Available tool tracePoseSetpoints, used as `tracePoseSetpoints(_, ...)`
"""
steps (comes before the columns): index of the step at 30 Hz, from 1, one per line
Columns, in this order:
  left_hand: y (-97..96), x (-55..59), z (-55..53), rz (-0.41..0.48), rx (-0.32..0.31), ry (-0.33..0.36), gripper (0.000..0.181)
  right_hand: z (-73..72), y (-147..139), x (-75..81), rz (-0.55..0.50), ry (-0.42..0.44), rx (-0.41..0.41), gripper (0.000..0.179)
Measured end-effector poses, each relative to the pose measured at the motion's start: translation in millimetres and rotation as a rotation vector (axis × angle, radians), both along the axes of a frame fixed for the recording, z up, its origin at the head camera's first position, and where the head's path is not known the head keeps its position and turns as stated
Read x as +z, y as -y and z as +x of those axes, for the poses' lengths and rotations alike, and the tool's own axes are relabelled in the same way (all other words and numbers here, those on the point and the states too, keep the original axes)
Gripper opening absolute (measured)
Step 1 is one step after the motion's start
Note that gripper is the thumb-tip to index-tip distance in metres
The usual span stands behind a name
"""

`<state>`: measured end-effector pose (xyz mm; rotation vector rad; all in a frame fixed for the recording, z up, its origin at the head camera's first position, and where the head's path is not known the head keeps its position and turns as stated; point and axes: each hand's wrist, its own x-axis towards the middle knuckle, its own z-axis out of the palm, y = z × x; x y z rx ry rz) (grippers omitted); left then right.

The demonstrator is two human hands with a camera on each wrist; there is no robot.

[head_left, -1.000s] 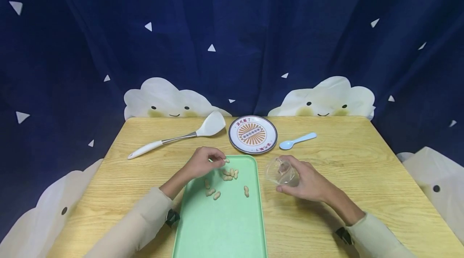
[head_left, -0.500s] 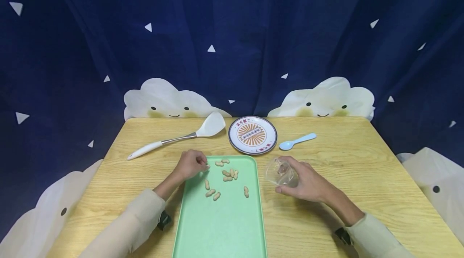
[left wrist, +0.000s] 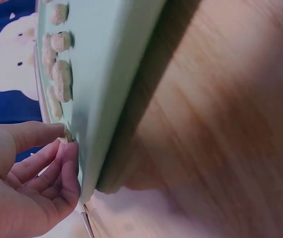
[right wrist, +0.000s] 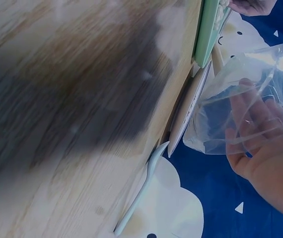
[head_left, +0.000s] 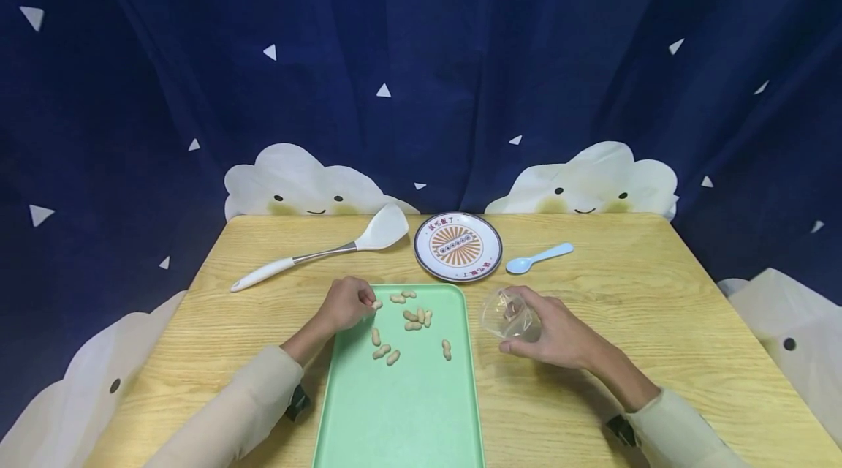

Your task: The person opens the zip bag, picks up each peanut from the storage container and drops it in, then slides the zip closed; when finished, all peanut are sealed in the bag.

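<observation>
At the far left corner of the green tray [head_left: 411,409], my left hand [head_left: 349,304] pinches a peanut [head_left: 377,304] between thumb and fingertips. The left wrist view shows that peanut [left wrist: 66,135] low over the tray surface, partly covered by the fingers. Several other unshelled peanuts [head_left: 413,325] lie scattered over the tray's far half. To the right of the tray, my right hand [head_left: 555,329] grips a clear plastic cup [head_left: 503,314], tilted with its mouth toward the tray. In the right wrist view the fingers show through the cup's clear wall [right wrist: 211,124].
Behind the tray stands a round patterned plate [head_left: 458,247]. A light blue spoon [head_left: 539,258] lies to its right, and a white spatula [head_left: 322,250] lies to its left. A dark blue curtain [head_left: 421,51] hangs beyond the wooden table's [head_left: 625,278] far edge.
My left hand has moved left from the tray's far middle to its far left corner, uncovering peanuts near the far rim. The right hand and cup have stayed nearly still.
</observation>
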<state>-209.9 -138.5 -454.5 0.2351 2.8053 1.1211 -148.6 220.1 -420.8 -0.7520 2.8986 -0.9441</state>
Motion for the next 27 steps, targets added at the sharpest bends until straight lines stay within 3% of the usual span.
tracePoseSetpoints(4,-2.1,6.8,-0.9,0.005,0.001,0.013,0.007,0.1,0,-1.2,0.003,0.002,-0.009,0.076)
tracePoseSetpoints(11,-12.8,25.1,-0.1,0.107,-0.055,-0.063,0.007,-1.0,0,-4.0,-0.011,-0.009,0.000,0.076)
tracePoseSetpoints(19,-49.0,49.3,10.1,0.252,-0.140,-0.063,0.011,-0.4,2,-6.7,-0.023,-0.002,0.007,0.076)
tracePoseSetpoints(27,-83.7,64.2,21.4,0.318,-0.240,-0.025,0.010,-1.7,4,-11.5,-0.034,-0.007,0.018,0.077)
